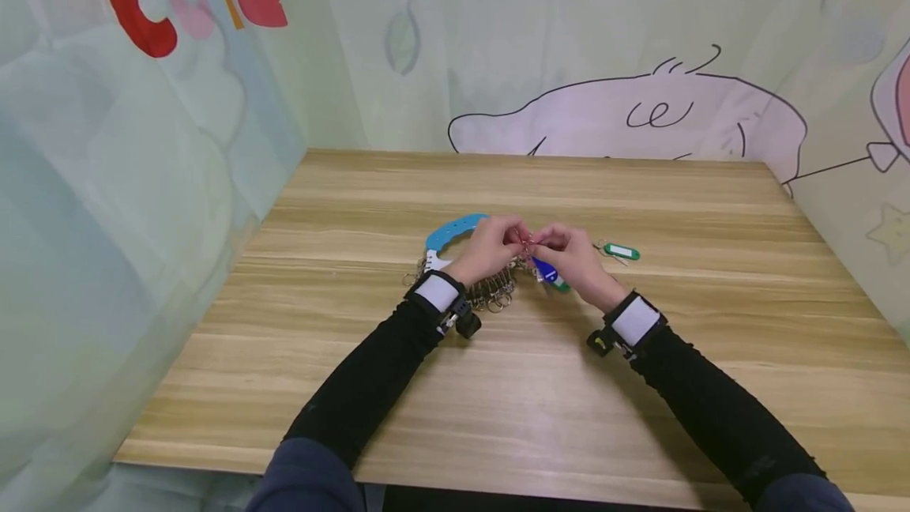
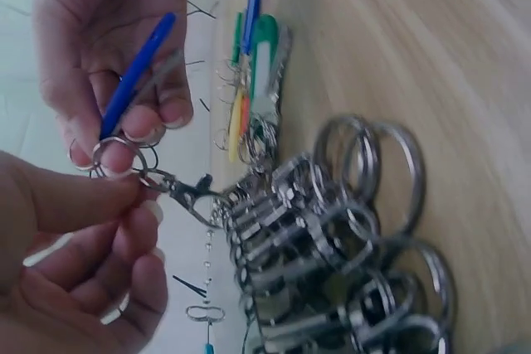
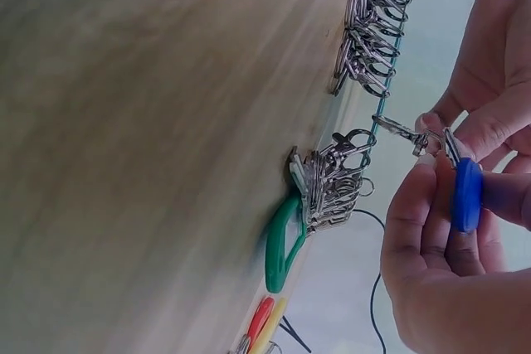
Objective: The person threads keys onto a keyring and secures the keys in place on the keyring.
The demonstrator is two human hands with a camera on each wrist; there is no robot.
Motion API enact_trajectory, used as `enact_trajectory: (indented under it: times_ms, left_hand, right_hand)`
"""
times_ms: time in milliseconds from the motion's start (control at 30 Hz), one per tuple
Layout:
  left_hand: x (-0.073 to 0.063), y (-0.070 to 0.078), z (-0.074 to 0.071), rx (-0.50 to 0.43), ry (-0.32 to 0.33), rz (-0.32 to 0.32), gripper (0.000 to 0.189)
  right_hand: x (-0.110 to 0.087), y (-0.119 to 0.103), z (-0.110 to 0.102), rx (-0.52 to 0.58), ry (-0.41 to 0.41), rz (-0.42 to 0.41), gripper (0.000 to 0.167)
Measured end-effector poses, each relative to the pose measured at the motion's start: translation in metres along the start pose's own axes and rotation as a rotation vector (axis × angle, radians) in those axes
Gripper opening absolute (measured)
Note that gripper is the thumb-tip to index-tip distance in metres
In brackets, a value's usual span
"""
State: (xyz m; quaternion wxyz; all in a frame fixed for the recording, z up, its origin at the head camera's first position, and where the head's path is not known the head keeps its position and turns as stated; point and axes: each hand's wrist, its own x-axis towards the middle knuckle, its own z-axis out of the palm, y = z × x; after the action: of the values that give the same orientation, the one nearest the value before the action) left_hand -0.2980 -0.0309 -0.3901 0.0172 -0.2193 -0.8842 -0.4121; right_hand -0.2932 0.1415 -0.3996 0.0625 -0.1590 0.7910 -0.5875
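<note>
A large key-holder ring with a blue handle (image 1: 449,232) lies on the wooden table, strung with several metal snap hooks (image 2: 299,246). Above its right side my two hands meet. My left hand (image 1: 490,250) pinches the ring end of one snap hook (image 3: 398,128) between thumb and fingers. In my right hand (image 1: 577,261) is a blue key tag (image 3: 467,195), held by the thumb against the fingers. The tag's split ring (image 2: 116,157) meets the hook's end at the fingertips; whether they are linked is hard to tell.
A green key tag (image 3: 278,263) hangs by the bunched hooks on the ring's right part. Farther right, another green tag (image 1: 622,251) lies on the table (image 1: 284,354) with a key beside it. Red (image 3: 260,316) and yellow tags (image 3: 267,333) show beyond.
</note>
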Motion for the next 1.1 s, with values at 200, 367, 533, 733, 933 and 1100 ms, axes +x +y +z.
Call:
enact_trajectory:
  times_ms: [200, 367, 533, 733, 933, 1100]
  left_hand:
    - [0.0004, 0.0024, -0.0026, -0.044, -0.002, -0.075, 0.017]
    - [0.0004, 0.0032, -0.0029, 0.001, -0.024, -0.038, 0.02]
    - [-0.0005, -0.0005, -0.0004, -0.003, -0.019, -0.008, 0.019]
    - [-0.0016, -0.0012, 0.0001, -0.048, -0.009, -0.048, 0.018]
    - [-0.0006, -0.001, -0.0011, -0.069, -0.014, -0.073, 0.019]
    - [-0.0017, 0.0005, -0.0033, -0.075, -0.005, -0.11, 0.02]
  right_hand:
    - [-0.0005, -0.0036, -0.0003, 0.007, -0.011, -0.008, 0.019]
    - [-0.001, -0.0046, 0.0007, -0.007, 0.003, 0.013, 0.018]
    - [-0.0034, -0.0036, 0.0014, 0.0, 0.006, 0.03, 0.02]
    - [-0.0033, -0.0004, 0.0012, 0.018, -0.002, 0.012, 0.02]
    - [-0.003, 0.0004, -0.0002, 0.009, -0.009, 0.001, 0.019]
    - [-0.0033, 0.0009, -0.0035, 0.015, -0.047, 0.005, 0.019]
